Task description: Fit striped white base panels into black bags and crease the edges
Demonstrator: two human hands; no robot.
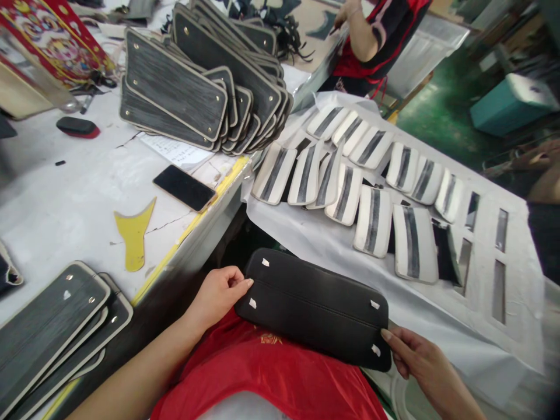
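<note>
A black rounded panel (312,306) with a centre seam and small white tabs near its corners lies across my lap over red cloth (271,373). My left hand (216,294) grips the panel's left end, thumb on its top face. At the right end my right hand (420,364) holds the lower corner with the fingers underneath and the thumb on the edge.
A white table (65,198) on the left carries a big heap of dark panels (205,87), a smaller stack (48,326), a phone (184,186) and a yellow template (133,233). White striped pieces (371,175) lie in rows on a sheet to the right. Another person (371,35) works beyond.
</note>
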